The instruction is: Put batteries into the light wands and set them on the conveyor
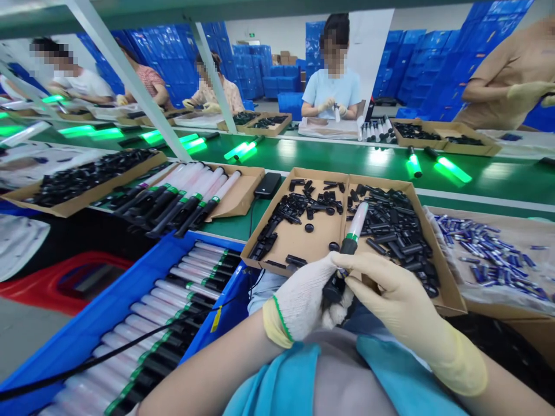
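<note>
My left hand (303, 297), in a white knit glove over a yellow one, is wrapped round the black handle of a light stick (358, 222). The stick's pale tube with a green ring points up and away from me. My right hand (390, 289), in a pale rubber glove, has thumb and forefinger pinched at the handle, on a small shiny piece that I cannot make out. Just beyond my hands lies a cardboard tray (318, 240) of black plastic parts. Blue-and-silver batteries (489, 248) fill a lined tray at the right.
A blue crate (82, 332) of light sticks stands at the lower left, a black cable across it. More sticks (186, 193) lie on cardboard behind it. Lit green sticks (453, 169) rest on the green conveyor (321, 153). Several people sit opposite; a red stool (65, 283) is at left.
</note>
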Demonstrator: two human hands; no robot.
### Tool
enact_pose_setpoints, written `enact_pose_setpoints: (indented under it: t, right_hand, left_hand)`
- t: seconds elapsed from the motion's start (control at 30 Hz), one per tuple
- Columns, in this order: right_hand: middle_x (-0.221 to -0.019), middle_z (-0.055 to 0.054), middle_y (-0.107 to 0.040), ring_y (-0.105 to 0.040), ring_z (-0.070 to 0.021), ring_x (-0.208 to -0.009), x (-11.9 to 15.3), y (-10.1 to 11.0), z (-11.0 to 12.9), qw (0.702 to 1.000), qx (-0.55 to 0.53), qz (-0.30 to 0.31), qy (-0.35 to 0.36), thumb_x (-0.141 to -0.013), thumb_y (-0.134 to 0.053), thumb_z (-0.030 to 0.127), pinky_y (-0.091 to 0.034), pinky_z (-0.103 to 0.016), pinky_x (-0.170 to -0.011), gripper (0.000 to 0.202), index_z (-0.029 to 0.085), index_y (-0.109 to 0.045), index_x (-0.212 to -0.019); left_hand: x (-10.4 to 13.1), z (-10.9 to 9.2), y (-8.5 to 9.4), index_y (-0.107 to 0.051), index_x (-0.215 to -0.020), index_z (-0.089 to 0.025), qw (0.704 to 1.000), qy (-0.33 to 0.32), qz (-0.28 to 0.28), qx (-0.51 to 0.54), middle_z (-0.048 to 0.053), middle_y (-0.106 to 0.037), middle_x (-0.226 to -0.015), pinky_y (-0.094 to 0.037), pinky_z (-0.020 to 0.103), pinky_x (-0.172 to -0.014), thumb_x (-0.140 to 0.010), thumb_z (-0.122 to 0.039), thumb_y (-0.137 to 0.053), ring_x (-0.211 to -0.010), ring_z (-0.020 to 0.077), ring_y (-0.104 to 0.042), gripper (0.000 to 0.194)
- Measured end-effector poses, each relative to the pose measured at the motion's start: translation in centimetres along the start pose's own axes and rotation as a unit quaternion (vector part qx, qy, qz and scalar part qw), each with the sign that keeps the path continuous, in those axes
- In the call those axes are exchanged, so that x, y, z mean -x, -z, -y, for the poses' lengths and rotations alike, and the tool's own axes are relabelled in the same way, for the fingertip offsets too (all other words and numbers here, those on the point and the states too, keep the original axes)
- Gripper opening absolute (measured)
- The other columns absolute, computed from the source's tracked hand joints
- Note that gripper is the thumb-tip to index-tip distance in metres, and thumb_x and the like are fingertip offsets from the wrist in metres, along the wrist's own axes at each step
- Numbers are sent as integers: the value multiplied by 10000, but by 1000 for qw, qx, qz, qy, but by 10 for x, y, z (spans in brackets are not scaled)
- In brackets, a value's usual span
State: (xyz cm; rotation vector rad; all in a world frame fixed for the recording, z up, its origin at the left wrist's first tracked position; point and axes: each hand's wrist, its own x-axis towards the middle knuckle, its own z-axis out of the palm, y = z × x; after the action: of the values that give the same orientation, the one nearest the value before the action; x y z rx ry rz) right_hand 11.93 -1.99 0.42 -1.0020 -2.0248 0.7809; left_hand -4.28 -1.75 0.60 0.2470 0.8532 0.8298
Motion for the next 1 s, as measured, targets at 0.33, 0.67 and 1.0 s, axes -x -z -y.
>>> enact_pose_setpoints:
  t: [0.33, 0.67, 1.0]
  right_hand:
    - [-865, 13, -638, -581, -139, -700, -10, -17, 0, 985, 146, -91, -13, -928, -570, 244, -472, -274, -681, 117, 255, -605, -1040]
    - [-790, 8, -643, -614, -147, -679, -26, -48, 23, 992, 29, -20, -124, -925, -599, 345, -503, -268, -617, 152, 232, -653, -1011]
    - [-966, -110, -607, -579, -226, -846, -41, -68, 20, 929, 317, 8, 190, -993, -420, 220, -489, -367, -732, 354, 140, -598, -1289]
  left_hand:
    - [2, -5, 31, -672, -891, -175, 997, 69, 27, 9, 18, -667, -654, -345, 132, -352, -812, -541, -683, -428, 79, -547, 374]
    - [16, -19, 58, -662, -894, -167, 999, 31, 14, 31, 9, -667, -627, -435, 146, -414, -887, -518, -593, -459, 88, -597, 358]
    - [29, -31, 87, -645, -821, -168, 999, -46, -18, -16, -5, -611, -548, -345, 170, -315, -907, -526, -546, -361, 95, -520, 382]
